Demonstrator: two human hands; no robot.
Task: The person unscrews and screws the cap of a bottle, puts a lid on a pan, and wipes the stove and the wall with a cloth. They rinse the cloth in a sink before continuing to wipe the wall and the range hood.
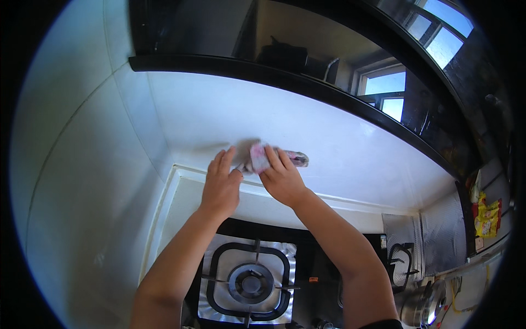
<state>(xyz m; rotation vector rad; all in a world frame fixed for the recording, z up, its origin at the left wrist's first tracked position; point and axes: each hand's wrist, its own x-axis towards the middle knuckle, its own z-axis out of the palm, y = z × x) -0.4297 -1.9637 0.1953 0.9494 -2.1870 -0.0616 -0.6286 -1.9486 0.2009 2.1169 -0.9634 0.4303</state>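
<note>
My right hand (pixel 283 178) presses a crumpled pink, white and grey cloth (pixel 259 159) against the white backsplash wall (pixel 219 115). Its fingers lie over the cloth, and a darker patterned end sticks out past them to the right. Just left of it, my left hand (pixel 221 189) is raised close to the wall, fingers stretched upward and thumb near the cloth's grey lower edge. Whether that thumb touches the cloth is unclear. Both forearms reach over a gas stove (pixel 323 263), whose left burner (pixel 251 282) has a square black pan support and a foil liner around it.
A black glossy range hood (pixel 235 66) overhangs the wall, reflecting a window. Tiled wall (pixel 76 164) closes off the left side. At the right are silver foil panels (pixel 442 236), a second pan support (pixel 402 266), a metal pot (pixel 422 307) and yellow packets (pixel 486 218).
</note>
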